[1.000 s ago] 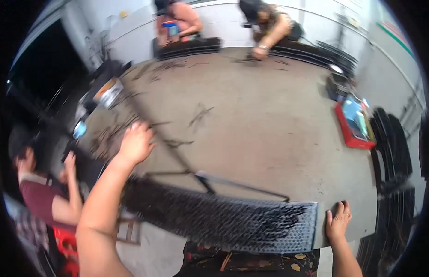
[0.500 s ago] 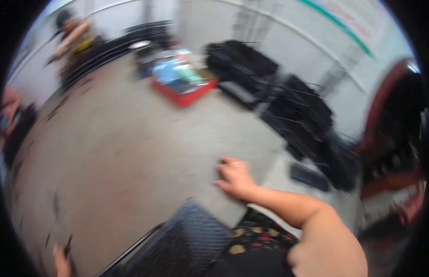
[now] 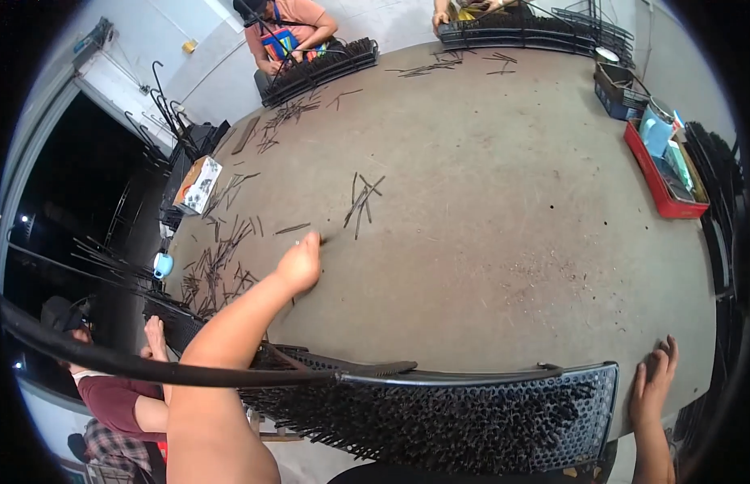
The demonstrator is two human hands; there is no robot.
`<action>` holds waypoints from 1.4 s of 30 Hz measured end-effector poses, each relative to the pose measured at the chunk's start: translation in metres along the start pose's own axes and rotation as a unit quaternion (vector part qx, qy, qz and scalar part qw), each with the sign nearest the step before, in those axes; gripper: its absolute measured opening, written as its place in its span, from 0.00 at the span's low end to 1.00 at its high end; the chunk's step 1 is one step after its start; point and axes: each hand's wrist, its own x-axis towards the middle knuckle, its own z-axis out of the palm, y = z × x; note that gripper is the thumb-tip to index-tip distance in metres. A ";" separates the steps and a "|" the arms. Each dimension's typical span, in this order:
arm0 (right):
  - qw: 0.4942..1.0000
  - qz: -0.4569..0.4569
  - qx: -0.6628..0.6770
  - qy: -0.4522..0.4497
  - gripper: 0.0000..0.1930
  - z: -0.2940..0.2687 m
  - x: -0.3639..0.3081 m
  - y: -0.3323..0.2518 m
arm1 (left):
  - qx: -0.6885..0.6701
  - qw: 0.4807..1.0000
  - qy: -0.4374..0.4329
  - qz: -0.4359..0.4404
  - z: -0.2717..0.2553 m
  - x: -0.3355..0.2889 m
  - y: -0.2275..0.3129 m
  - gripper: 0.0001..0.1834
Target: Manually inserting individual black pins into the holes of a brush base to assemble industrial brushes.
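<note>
A curved black perforated panel [image 3: 581, 431] lies along the near table edge in front of me. Dense short black strips stick out of most of its holes. My left hand [image 3: 301, 263] reaches over the panel to mid-table, fingers curled together; a dark tip shows beside them, but what they hold is hidden. Just beyond it lies a small crossed pile of thin black strips [image 3: 361, 202]. Past the panel's right end, my right hand [image 3: 654, 383] rests at the table edge with fingers apart, a dark patch between them that I cannot make out.
Loose strips [image 3: 218, 258] litter the table's left side near a white box [image 3: 199, 185] and a blue cup [image 3: 163, 264]. A red tray [image 3: 665, 198] stands at the right. Co-workers sit left and across with similar panels [image 3: 318, 74]. A black bar [image 3: 165, 367] crosses the near left.
My view has swung left, so the red tray now sits at the right edge. The left hand has come from the lower edge to mid-table; my right hand appears further right.
</note>
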 end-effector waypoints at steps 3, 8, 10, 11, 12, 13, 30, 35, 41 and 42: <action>1.000 -0.004 0.012 0.002 0.15 0.002 -0.003 -0.001 | -0.075 0.995 0.006 -0.070 0.006 0.067 0.006 0.15; 1.000 0.000 -0.019 -0.016 0.15 0.003 0.000 -0.001 | -0.008 0.983 -0.095 -0.158 0.003 0.142 0.021 0.31; 1.000 0.005 -0.022 -0.013 0.15 0.000 -0.003 0.000 | -0.009 0.974 -0.143 -0.176 -0.028 0.143 0.062 0.37; 1.000 0.001 -0.014 -0.002 0.15 0.000 -0.002 -0.001 | -0.004 0.963 -0.179 -0.203 -0.044 0.143 0.076 0.44; 1.000 0.009 -0.012 -0.006 0.15 -0.003 -0.001 -0.004 | -0.002 0.963 -0.180 -0.202 -0.042 0.148 0.079 0.44; 1.000 0.011 -0.011 -0.006 0.15 -0.003 -0.003 -0.004 | -0.006 0.963 -0.170 -0.207 -0.039 0.153 0.080 0.48; 1.000 0.018 -0.001 -0.021 0.10 -0.002 -0.005 0.003 | 0.077 0.996 -0.050 -0.009 0.028 0.151 0.062 0.16; 1.000 0.005 0.000 -0.018 0.14 -0.002 -0.002 0.001 | 0.099 0.994 -0.030 0.043 0.028 0.139 0.057 0.10; 0.999 -0.002 0.035 0.021 0.19 0.000 -0.002 0.000 | -0.083 0.996 0.031 -0.009 -0.002 0.144 0.053 0.13; 0.999 -0.007 0.033 0.026 0.20 0.000 -0.002 0.002 | -0.102 0.994 0.037 -0.016 -0.010 0.147 0.051 0.14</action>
